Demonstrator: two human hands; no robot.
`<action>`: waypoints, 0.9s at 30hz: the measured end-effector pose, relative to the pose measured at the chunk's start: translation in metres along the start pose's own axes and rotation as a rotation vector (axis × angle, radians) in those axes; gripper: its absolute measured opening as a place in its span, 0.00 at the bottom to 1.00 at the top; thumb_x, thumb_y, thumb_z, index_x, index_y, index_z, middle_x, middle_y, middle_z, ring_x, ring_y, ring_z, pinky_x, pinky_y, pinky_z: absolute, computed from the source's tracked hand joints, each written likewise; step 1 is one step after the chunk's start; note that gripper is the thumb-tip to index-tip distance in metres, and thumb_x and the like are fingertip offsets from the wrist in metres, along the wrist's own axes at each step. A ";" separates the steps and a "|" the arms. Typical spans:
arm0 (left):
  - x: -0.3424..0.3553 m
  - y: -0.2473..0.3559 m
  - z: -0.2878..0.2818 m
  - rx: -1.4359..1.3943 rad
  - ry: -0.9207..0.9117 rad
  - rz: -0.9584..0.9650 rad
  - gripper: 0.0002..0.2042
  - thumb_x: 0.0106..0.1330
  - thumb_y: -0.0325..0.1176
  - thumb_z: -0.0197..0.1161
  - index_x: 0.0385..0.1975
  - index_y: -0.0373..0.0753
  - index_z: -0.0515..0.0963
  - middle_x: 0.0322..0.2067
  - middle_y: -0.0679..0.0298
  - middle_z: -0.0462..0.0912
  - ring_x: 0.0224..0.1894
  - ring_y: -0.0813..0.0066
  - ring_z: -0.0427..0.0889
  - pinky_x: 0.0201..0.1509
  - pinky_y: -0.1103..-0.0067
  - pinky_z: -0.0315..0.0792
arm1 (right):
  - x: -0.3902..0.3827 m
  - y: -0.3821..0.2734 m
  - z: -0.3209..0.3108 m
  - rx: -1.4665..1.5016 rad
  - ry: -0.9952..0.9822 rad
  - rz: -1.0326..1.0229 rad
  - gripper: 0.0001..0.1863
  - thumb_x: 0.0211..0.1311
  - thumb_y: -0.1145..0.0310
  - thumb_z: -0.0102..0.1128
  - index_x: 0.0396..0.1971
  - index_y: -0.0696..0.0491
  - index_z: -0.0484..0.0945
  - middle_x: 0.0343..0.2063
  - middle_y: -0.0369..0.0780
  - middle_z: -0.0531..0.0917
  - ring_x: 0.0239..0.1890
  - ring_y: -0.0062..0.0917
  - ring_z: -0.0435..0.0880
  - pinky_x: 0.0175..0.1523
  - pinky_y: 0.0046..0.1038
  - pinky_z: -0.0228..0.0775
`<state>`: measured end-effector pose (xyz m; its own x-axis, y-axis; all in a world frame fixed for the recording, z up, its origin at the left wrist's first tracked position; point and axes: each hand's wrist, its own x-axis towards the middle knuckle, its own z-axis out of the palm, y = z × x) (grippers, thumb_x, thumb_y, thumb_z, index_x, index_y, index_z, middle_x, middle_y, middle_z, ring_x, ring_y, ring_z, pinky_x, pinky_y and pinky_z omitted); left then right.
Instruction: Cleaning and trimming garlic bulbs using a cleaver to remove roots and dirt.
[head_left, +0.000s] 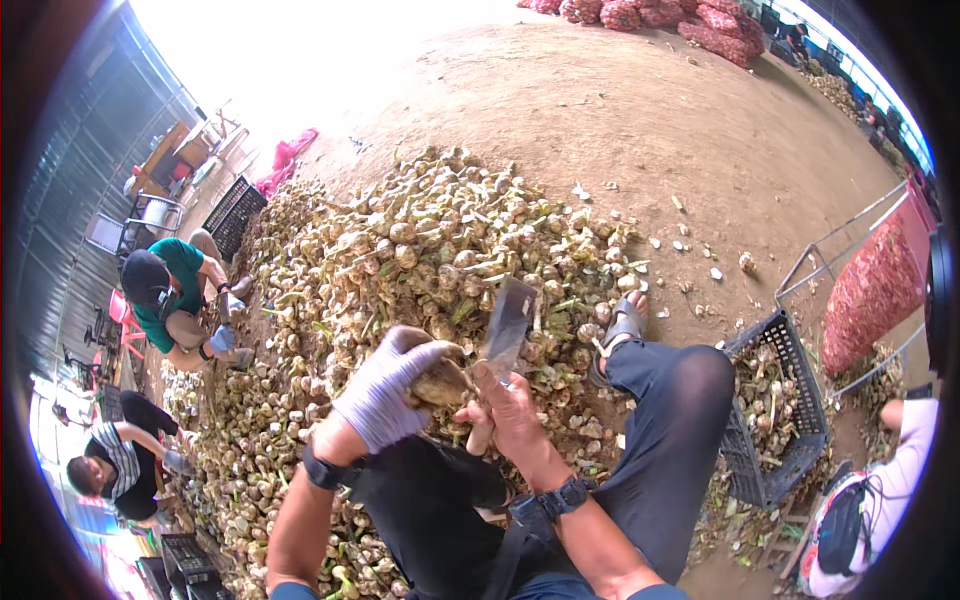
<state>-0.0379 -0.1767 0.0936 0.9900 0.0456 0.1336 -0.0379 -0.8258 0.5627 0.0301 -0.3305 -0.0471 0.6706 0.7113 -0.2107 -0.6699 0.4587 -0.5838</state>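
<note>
A pale knitted glove covers my left hand (393, 388), whose fingers are wrapped round a brownish garlic bulb (440, 384). Close beside it, my bare right hand (512, 422) grips a knife (511, 322) with a broad, square-ended metal blade. The blade points up and away from me, and its light handle sticks out below my fist. Bulb and blade look apart. Under and beyond both hands spreads a large heap of garlic (430, 240) with stalks and dry skins.
A black plastic crate (815, 440) holding garlic scraps stands at my right, near a red mesh sack (872, 300) in a metal frame. Other people sit at left, one in a green shirt (180, 270). Full red sacks (660, 14) lie far off on the dirt floor.
</note>
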 end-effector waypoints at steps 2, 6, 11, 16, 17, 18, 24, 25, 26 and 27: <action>-0.006 0.011 0.020 -0.075 0.002 -0.025 0.37 0.41 0.25 0.75 0.59 0.44 0.74 0.48 0.54 0.74 0.52 0.52 0.76 0.57 0.67 0.73 | -0.014 -0.029 0.026 -0.014 0.014 -0.037 0.20 0.64 0.55 0.68 0.41 0.59 0.80 0.30 0.35 0.84 0.23 0.15 0.81 0.31 0.26 0.82; -0.022 -0.008 0.064 -0.636 0.181 -0.224 0.40 0.46 0.28 0.77 0.63 0.37 0.68 0.56 0.58 0.73 0.59 0.65 0.74 0.64 0.72 0.69 | -0.015 -0.034 0.017 0.076 -0.021 -0.045 0.15 0.65 0.60 0.67 0.38 0.59 0.82 0.33 0.36 0.87 0.33 0.17 0.86 0.36 0.23 0.80; -0.025 -0.018 0.075 -0.694 0.128 -0.301 0.37 0.49 0.33 0.79 0.60 0.37 0.69 0.54 0.64 0.77 0.55 0.75 0.77 0.60 0.77 0.72 | -0.010 -0.035 0.014 -0.298 0.005 -0.163 0.14 0.65 0.58 0.68 0.30 0.55 0.82 0.25 0.31 0.81 0.26 0.10 0.78 0.29 0.20 0.70; -0.027 -0.025 0.073 -0.917 0.273 -0.341 0.41 0.48 0.32 0.79 0.63 0.38 0.64 0.52 0.63 0.78 0.54 0.77 0.77 0.61 0.77 0.72 | -0.012 -0.050 0.000 -1.133 0.020 -0.636 0.11 0.54 0.66 0.68 0.27 0.57 0.78 0.20 0.41 0.78 0.22 0.31 0.78 0.27 0.31 0.68; -0.032 -0.038 0.079 -0.797 0.296 -0.312 0.40 0.47 0.31 0.79 0.62 0.38 0.64 0.52 0.63 0.78 0.53 0.77 0.77 0.60 0.77 0.73 | -0.013 -0.050 0.002 -1.131 0.016 -0.632 0.11 0.54 0.66 0.68 0.27 0.57 0.78 0.20 0.41 0.78 0.22 0.31 0.78 0.27 0.31 0.68; -0.037 -0.048 0.084 -0.677 0.318 -0.283 0.40 0.47 0.30 0.79 0.62 0.39 0.64 0.52 0.63 0.78 0.52 0.77 0.77 0.59 0.77 0.74 | -0.014 -0.048 0.004 -1.239 -0.044 -0.701 0.10 0.51 0.66 0.68 0.27 0.56 0.77 0.21 0.44 0.78 0.23 0.37 0.79 0.28 0.34 0.70; -0.026 -0.033 0.085 -0.824 0.235 -0.369 0.38 0.44 0.29 0.80 0.58 0.42 0.67 0.48 0.64 0.80 0.47 0.75 0.81 0.52 0.77 0.78 | -0.011 -0.044 -0.008 -1.478 -0.123 -0.818 0.12 0.48 0.64 0.67 0.27 0.55 0.75 0.24 0.47 0.78 0.27 0.45 0.81 0.32 0.40 0.73; -0.026 -0.035 0.086 -0.952 0.251 -0.441 0.38 0.44 0.28 0.80 0.58 0.42 0.67 0.46 0.65 0.81 0.45 0.74 0.82 0.50 0.77 0.79 | -0.009 -0.039 -0.010 -1.468 -0.134 -0.836 0.12 0.48 0.64 0.67 0.27 0.55 0.75 0.24 0.47 0.78 0.27 0.45 0.81 0.32 0.40 0.73; -0.026 -0.039 0.087 -0.951 0.250 -0.447 0.38 0.44 0.28 0.80 0.58 0.42 0.67 0.46 0.65 0.81 0.45 0.74 0.82 0.50 0.77 0.79 | -0.007 -0.035 -0.011 -1.457 -0.144 -0.853 0.12 0.49 0.64 0.66 0.27 0.54 0.75 0.24 0.47 0.78 0.27 0.44 0.81 0.31 0.40 0.73; -0.026 -0.044 0.086 -0.651 0.216 -0.403 0.38 0.43 0.28 0.80 0.58 0.43 0.68 0.44 0.65 0.83 0.43 0.74 0.83 0.48 0.77 0.79 | -0.006 -0.032 -0.012 -1.454 -0.144 -0.848 0.12 0.49 0.64 0.66 0.27 0.54 0.75 0.24 0.47 0.78 0.27 0.44 0.81 0.31 0.40 0.73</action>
<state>-0.0501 -0.1893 -0.0050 0.8987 0.4340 -0.0637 0.1794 -0.2310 0.9563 0.0514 -0.3554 -0.0370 0.5746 0.6164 0.5384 0.7199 -0.0676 -0.6908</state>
